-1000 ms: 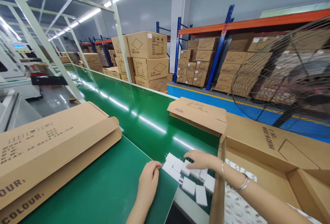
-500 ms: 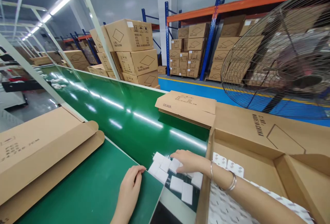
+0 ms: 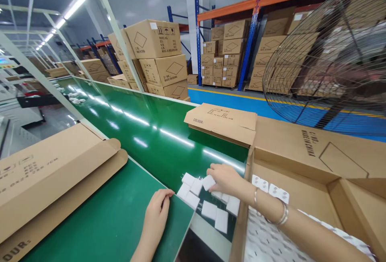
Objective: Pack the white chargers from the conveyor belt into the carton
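White block (image 3: 208, 182) pinched in right hand (image 3: 226, 180), protruding leftward.

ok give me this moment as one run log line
right hand: holding white block | left hand: resting on green tabletop | open carton: white pieces inside

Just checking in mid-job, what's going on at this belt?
A person's right hand pinches a white block between thumb and fingers, just above other blocks at the near end of the green belt. The left hand rests on the green tabletop. To the right, an open carton holds many white pieces.
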`<act>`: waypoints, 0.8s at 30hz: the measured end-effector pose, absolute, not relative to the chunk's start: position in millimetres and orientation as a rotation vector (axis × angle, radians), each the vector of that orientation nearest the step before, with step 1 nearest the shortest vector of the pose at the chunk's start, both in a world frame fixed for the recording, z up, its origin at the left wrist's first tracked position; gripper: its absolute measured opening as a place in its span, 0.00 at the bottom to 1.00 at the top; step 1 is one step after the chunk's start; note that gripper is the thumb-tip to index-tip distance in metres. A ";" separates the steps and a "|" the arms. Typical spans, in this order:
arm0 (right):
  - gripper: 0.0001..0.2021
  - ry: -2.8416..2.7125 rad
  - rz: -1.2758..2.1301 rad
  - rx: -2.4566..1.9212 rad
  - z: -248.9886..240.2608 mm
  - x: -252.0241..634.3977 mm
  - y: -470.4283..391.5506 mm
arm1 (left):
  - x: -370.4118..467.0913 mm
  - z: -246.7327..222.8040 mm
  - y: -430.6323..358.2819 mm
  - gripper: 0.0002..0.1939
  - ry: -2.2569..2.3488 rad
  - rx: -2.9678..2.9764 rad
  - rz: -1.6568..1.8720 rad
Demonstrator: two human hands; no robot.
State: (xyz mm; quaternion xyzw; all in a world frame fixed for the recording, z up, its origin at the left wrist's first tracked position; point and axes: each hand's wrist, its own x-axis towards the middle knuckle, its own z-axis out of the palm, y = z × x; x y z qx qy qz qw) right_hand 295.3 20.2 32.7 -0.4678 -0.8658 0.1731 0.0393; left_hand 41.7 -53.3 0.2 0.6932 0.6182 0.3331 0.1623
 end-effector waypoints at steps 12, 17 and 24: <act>0.20 -1.948 1.471 -1.180 76.3 372.6 -53.1 | 156.6 -14.7 -57.7 0.16 1.469 2.715 0.388; 0.21 -1.852 1.567 -1.115 87.0 379.6 -78.8 | 141.7 30.8 -68.5 0.20 1.324 2.546 0.712; 0.20 -1.771 1.576 -1.058 97.0 373.4 -97.1 | 155.1 74.6 -100.2 0.23 0.869 2.165 1.044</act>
